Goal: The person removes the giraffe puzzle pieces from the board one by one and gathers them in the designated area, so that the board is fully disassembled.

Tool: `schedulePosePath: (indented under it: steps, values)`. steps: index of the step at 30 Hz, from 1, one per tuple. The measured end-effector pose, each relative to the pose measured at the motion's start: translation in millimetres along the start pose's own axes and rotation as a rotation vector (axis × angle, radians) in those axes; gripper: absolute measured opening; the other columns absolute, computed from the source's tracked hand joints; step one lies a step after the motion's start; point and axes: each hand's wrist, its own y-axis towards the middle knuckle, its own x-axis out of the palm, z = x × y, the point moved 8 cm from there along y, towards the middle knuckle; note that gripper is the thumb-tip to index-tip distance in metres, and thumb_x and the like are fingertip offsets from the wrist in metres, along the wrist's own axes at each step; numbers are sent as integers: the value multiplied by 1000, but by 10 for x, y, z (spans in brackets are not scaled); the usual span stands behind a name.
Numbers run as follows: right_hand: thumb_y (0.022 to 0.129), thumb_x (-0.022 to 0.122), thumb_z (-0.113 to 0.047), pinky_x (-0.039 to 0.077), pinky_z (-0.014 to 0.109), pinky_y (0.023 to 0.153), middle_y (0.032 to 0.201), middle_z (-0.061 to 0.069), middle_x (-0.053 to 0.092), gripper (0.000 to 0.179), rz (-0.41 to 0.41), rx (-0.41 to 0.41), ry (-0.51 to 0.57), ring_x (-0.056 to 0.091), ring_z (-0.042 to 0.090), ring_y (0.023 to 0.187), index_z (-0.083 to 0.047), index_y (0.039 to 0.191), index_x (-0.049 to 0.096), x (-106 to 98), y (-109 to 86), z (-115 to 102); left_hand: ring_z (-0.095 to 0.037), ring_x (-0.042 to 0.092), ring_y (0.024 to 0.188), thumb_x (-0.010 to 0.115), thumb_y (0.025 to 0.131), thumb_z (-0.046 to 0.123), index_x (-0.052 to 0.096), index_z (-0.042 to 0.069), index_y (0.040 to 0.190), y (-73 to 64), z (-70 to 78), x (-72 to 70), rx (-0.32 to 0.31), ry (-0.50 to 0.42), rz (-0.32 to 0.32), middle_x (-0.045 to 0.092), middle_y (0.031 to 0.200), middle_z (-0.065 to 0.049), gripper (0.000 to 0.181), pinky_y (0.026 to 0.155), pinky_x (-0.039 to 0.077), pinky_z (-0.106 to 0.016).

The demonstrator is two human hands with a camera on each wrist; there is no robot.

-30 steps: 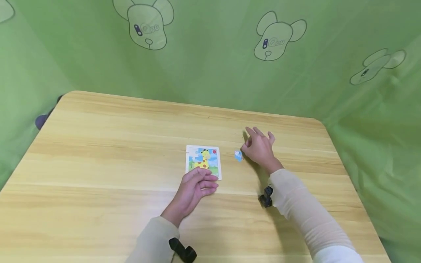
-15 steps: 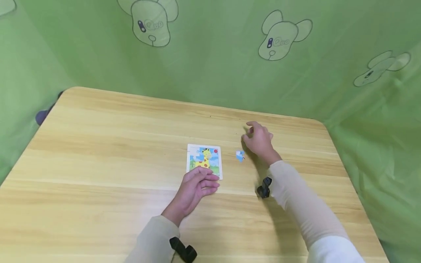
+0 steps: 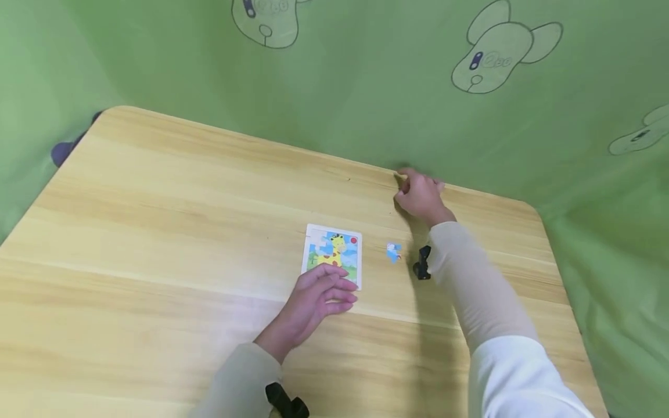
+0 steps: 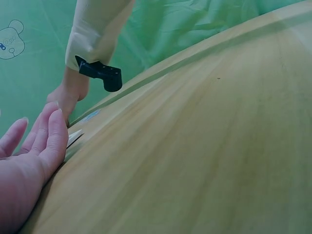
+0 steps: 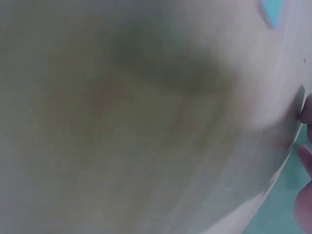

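Observation:
A small square jigsaw puzzle (image 3: 348,255) with a giraffe picture and a white border lies flat on the table. Its upper left part shows a pale area shaped like puzzle pieces. My left hand (image 3: 317,302) rests at the puzzle's lower edge, covering part of it, with relaxed fingers (image 4: 54,136). One loose blue puzzle piece (image 3: 394,252) lies on the wood to the right of the puzzle. Beyond that piece, my right hand (image 3: 422,196) reaches to the table's far edge, its fingers bent and apart. I see nothing held in it; some fingers are partly hidden.
The wooden table (image 3: 183,232) has rounded far corners. A green curtain (image 3: 366,87) with printed animal heads hangs right behind the far edge and along the sides. Black cameras are strapped at both wrists. A dark rounded object (image 3: 63,152) shows beyond the left edge.
My right hand has moved away from beside the loose piece, forward to the table's far edge. The left hand stays at the puzzle. The head view has tilted and shifted slightly.

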Motion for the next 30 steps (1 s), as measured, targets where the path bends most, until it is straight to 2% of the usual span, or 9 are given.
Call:
schedulePosePath:
  steps: [5,14,15,17,19,21,22,26,30]
  values:
    - [80,55,-8,2,63,108,90,9,61,67,-32,17,5,54,27,87,-12,144,35,-90,-44,-4,-20,64,90,45,97,20,41,-9,124,-56,7,78,-10,2,-10,61,105,-14,39,85,54,-37]
    - [80,56,-8,-1,61,111,91,10,63,75,-41,26,29,55,26,88,-13,149,27,-83,-147,4,-20,64,91,44,97,19,42,-7,124,-120,-10,132,-33,5,0,61,106,-14,38,86,54,-38]
    - [80,56,-8,-1,62,111,101,12,64,77,-48,27,31,55,28,89,-14,150,25,-73,-157,9,-20,64,91,43,97,19,42,-7,125,-125,-14,136,-34,3,0,61,105,-14,38,86,54,-38]
    - [82,55,-10,0,64,110,126,14,57,79,-68,26,25,53,34,108,-19,151,18,-47,-170,18,-20,64,91,43,97,19,41,-7,125,-130,-20,141,-35,2,1,61,105,-13,38,86,54,-38]
    - [83,55,-11,1,66,109,146,12,41,82,-74,19,20,41,37,126,-23,152,13,-30,-179,24,-20,64,91,43,97,19,41,-7,125,-130,-22,145,-34,0,1,61,105,-13,38,86,54,-38]
    - [84,54,-12,2,67,108,156,8,21,83,-71,20,27,26,37,138,-27,152,9,-21,-180,36,-20,64,91,43,97,18,41,-7,125,-124,-23,147,-31,0,0,61,105,-13,38,86,54,-38]
    - [84,54,-13,3,67,108,157,7,20,83,-65,20,30,17,36,142,-27,152,9,-23,-177,42,-20,64,91,43,97,18,41,-7,125,-118,-21,148,-27,0,0,61,105,-13,38,86,54,-38]
    - [85,55,-15,9,63,109,156,8,21,78,-35,39,43,21,33,141,-25,152,15,-50,-168,91,-20,64,92,44,97,18,41,-7,125,-97,-24,152,-14,-2,2,61,106,-15,38,87,54,-40]
    - [88,57,-18,23,57,103,143,15,38,64,-25,55,43,37,35,130,-14,146,31,-67,-186,124,-20,63,92,44,96,17,41,-7,125,-89,-42,146,-16,-7,16,60,107,-16,38,87,54,-39]
